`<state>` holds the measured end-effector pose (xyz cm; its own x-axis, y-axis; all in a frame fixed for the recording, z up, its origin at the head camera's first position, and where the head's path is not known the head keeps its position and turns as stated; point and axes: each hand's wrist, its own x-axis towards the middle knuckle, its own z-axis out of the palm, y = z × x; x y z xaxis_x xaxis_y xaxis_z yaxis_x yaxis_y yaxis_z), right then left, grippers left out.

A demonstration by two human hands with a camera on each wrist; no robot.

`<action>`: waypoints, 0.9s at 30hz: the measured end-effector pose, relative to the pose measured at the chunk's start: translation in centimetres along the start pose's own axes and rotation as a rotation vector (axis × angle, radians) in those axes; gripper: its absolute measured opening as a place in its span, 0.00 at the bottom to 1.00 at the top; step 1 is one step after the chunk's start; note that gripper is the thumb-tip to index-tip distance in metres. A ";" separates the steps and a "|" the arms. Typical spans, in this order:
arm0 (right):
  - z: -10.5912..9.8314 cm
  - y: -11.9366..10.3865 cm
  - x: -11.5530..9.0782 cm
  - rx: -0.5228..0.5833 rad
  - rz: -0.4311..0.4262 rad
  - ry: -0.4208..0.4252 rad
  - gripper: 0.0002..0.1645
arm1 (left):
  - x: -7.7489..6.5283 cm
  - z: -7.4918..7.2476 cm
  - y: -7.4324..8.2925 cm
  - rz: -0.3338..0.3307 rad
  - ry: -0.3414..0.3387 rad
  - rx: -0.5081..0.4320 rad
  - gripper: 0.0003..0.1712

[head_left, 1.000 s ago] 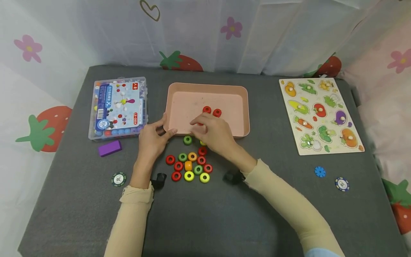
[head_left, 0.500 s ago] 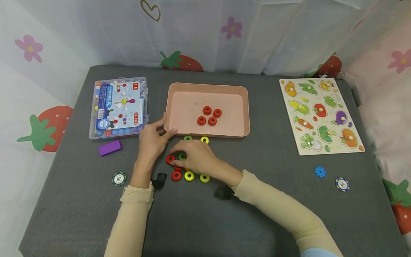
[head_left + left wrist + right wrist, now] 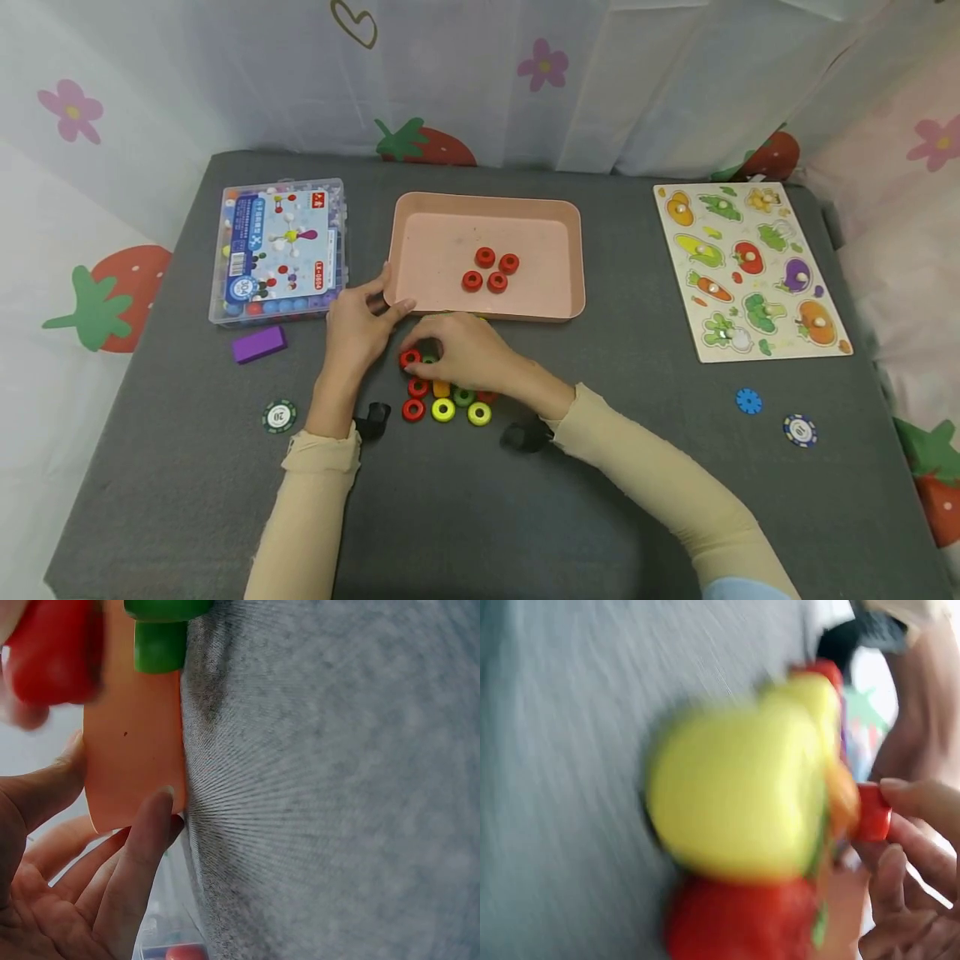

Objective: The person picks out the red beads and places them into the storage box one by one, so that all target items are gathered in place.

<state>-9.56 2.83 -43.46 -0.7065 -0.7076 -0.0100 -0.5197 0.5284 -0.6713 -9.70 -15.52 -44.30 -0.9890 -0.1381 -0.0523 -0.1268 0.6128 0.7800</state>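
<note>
My left hand (image 3: 360, 325) grips the near left corner of the pink tray (image 3: 427, 233). In the left wrist view its fingers lie on the tray's wall (image 3: 135, 750) at the corner. With thumb and forefinger, my right hand (image 3: 472, 354) pinches a red ring-shaped bead (image 3: 409, 358), which shows between the fingertips in the right wrist view. Below that hand lie several loose beads: red (image 3: 413, 410), yellow (image 3: 443, 410), green (image 3: 464, 398) and an orange one (image 3: 441, 389). The hand covers some of them. Several red beads (image 3: 485, 257) sit grouped inside the tray.
A clear plastic box (image 3: 279, 246) with a printed label stands left of the tray. Near it are a purple block (image 3: 259, 344) and a green-edged chip (image 3: 280, 416). At the right lie a vegetable puzzle board (image 3: 750, 271), a blue disc (image 3: 748, 401) and another chip (image 3: 800, 430).
My right hand came back from the tray to the bead group, leaving a red bead inside. It then took the leftmost red bead and moved slightly right. My left hand kept its place.
</note>
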 end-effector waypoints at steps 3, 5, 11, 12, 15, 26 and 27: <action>-2.1 0.7 0.1 0.026 0.016 0.047 0.15 | 0.0 0.0 0.0 0.009 0.009 0.010 0.37; -3.5 1.4 0.3 0.035 0.034 0.101 0.15 | 0.0 0.0 0.0 0.006 0.012 0.017 0.37; -7.1 4.9 1.4 0.038 0.164 0.319 0.15 | 0.0 0.1 0.0 -0.005 0.007 0.003 0.38; -7.5 5.6 1.5 0.046 0.204 0.347 0.15 | 0.0 0.1 0.0 -0.007 0.006 0.002 0.38; -8.3 7.3 1.8 0.068 0.311 0.411 0.15 | 0.0 0.1 0.0 -0.014 0.003 0.002 0.38; -8.5 10.2 2.1 0.054 0.434 0.402 0.15 | 0.0 0.0 0.1 -0.029 -0.003 -0.014 0.37; -8.5 10.3 2.1 0.054 0.437 0.402 0.15 | 0.0 0.0 0.1 -0.029 -0.003 -0.014 0.37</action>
<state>-20.50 10.76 -44.16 -0.9813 -0.1914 -0.0193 -0.1224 0.6987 -0.7048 -9.68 -15.43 -44.18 -0.9852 -0.1530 -0.0770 -0.1543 0.5976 0.7868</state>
